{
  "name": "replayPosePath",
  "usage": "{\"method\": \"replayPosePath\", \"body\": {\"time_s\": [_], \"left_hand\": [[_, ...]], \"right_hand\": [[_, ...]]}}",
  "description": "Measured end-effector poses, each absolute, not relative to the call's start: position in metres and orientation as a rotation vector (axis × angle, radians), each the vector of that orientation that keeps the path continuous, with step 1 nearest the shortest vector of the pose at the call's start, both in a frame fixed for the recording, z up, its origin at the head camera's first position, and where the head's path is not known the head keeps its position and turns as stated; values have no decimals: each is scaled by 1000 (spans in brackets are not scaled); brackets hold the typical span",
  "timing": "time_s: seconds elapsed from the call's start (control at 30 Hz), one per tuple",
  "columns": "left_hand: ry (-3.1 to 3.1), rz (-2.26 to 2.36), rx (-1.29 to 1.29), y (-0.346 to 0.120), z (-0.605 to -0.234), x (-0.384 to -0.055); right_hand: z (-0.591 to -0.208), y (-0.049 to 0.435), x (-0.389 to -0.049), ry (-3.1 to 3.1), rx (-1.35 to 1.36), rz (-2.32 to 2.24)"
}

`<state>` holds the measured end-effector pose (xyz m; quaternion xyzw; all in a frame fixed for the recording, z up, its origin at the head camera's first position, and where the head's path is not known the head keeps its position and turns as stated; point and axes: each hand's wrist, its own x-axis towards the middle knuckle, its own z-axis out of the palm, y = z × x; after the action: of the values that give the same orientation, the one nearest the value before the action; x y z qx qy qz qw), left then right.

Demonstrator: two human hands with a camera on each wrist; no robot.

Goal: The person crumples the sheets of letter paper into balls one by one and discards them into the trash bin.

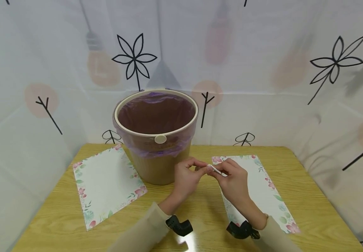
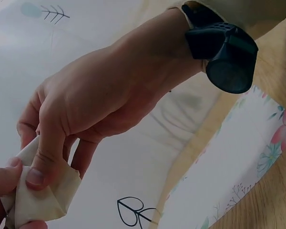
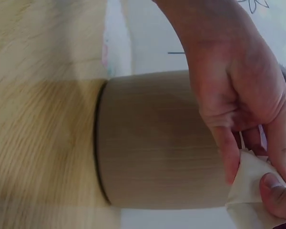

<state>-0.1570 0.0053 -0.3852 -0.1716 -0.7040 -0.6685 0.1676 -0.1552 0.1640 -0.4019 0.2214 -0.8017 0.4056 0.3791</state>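
Note:
In the head view, my left hand (image 1: 186, 177) and right hand (image 1: 234, 179) meet in front of the bin, above the table. Both pinch a small, folded, off-white piece that looks like paper (image 1: 215, 169). The left wrist view shows its creased layers close up (image 2: 59, 193), with the right thumb (image 2: 37, 176) pressed flat on it and the left thumb (image 2: 7, 176) at its left edge. From the right wrist, the left fingers curl around the upper end of the folded piece (image 3: 250, 183), and the right thumb (image 3: 274, 193) lies over its face.
A beige bin (image 1: 156, 168) with a purple liner (image 1: 151, 152) stands behind my left hand. Flower-bordered white sheets lie on the wooden table (image 1: 187, 210), one at left (image 1: 109, 185) and another (image 1: 260, 189) partly under my right forearm. A patterned cloth (image 1: 250, 77) hangs behind.

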Motion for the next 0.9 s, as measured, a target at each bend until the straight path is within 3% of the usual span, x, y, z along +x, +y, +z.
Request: {"method": "replayPosePath", "body": {"time_s": [0.2, 0.53, 0.9], "left_hand": [[-2064, -1850, -575, 7, -397, -161], [-1906, -2360, -1132, -15, -398, -174], [-1842, -2382, -1294, -14, -402, -177]], "right_hand": [[-397, 176, -160, -2043, 535, 1123], [-385, 206, -156, -2251, 478, 1632], [-381, 203, -149, -2269, 624, 1711]]}}
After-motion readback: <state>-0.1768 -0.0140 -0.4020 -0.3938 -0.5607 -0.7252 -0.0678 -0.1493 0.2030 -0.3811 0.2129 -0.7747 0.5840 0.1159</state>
